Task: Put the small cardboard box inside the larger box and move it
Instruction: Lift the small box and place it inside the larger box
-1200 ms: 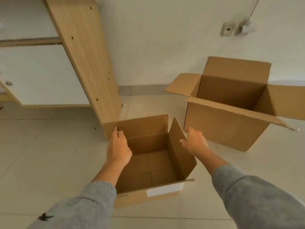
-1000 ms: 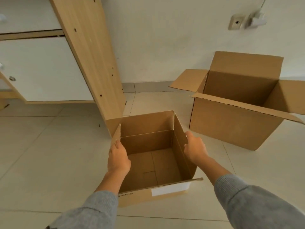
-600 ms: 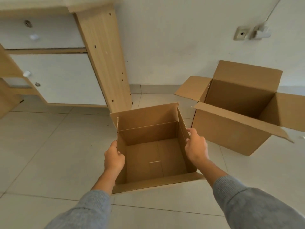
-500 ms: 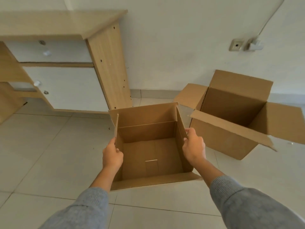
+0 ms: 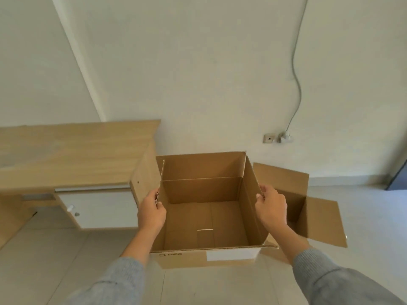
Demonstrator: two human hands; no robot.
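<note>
2 hands hold the small cardboard box [image 5: 204, 208] open-topped above the tiled floor [image 5: 44, 249]: left hand [image 5: 151, 213] pinching its left wall, right hand [image 5: 272, 209] its right; larger box [image 5: 308, 216] just right, wooden surface [image 5: 72, 148] left, white wall [image 5: 198, 73] behind

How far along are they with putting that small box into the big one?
Early on. Picked up: the small box is off the floor, left hand and right hand pinching its side flaps. It is empty and open. Left: lowering it into the larger box, open behind it, then moving that.
</note>
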